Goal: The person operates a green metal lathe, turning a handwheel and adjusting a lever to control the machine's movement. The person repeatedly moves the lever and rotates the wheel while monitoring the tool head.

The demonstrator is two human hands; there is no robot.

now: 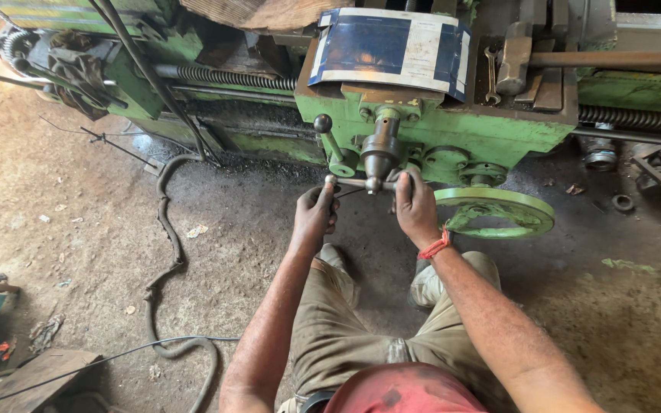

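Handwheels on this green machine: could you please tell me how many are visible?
1: the green handwheel lies flat beside the right hand, low on the machine's front. Others may be hidden.

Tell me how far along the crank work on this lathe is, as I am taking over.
Done: nothing visibly finished. In hand: the left hand and right hand each grip an end of the crank handle bar on the green lathe carriage. Left: cannot tell; the big green handwheel is untouched.

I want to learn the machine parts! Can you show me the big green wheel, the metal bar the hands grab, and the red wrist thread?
Green handwheel (499,203), head view, on its flat rim.
Crank bar (361,183), head view, mid-bar between the hands.
Red thread (435,246), head view, on the right wrist.
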